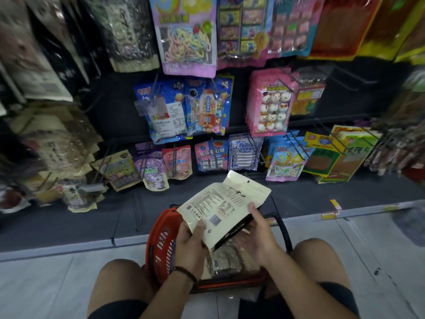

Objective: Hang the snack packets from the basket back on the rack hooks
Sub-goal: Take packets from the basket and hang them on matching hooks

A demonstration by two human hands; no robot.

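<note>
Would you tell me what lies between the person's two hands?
In the head view, the cream packet, gripped by the left hand and right hand above the red basket.

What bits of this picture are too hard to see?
Head view:
- Basket contents: mostly hidden under the cream packet, left hand and right hand.
- Cream packet's print: too small to read.
- Left-side rack packets: blurred.
- Top-row packets: cut off by the top edge.

In the lowest hanging row, near the middle, a blue-and-pink candy packet [211, 157] reads "果味卷软糖". The near cream packet [220, 203] bears fine print and a barcode [215, 219], too small to read
</note>
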